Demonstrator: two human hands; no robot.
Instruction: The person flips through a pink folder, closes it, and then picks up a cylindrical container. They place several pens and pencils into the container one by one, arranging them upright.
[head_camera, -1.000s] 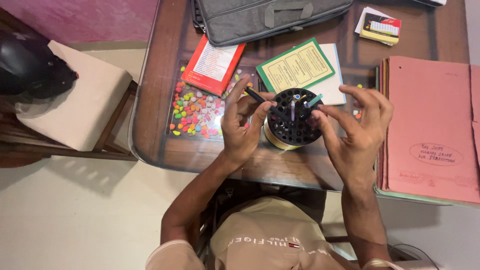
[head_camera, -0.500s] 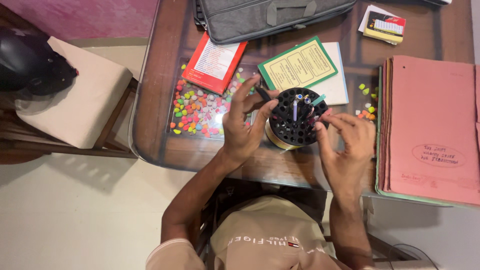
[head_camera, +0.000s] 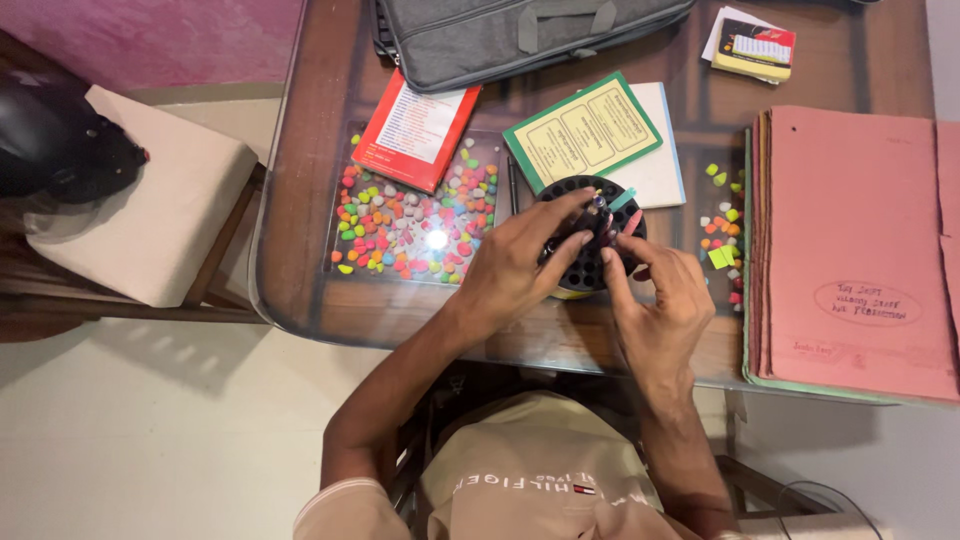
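Left hand (head_camera: 515, 265) pinched pen (head_camera: 597, 205) over black holder (head_camera: 590, 255); right hand (head_camera: 655, 300) steadied holder, fingers loose. Best keep pen upright, feed gently.

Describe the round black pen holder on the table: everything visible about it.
The pen holder is a round black cylinder, its top pierced with many small holes, with a yellowish band at its base. It stands upright on the glass-topped table, before a green booklet. A few pens stick up at its far side. The left hand and right hand rest over its top, hiding part.
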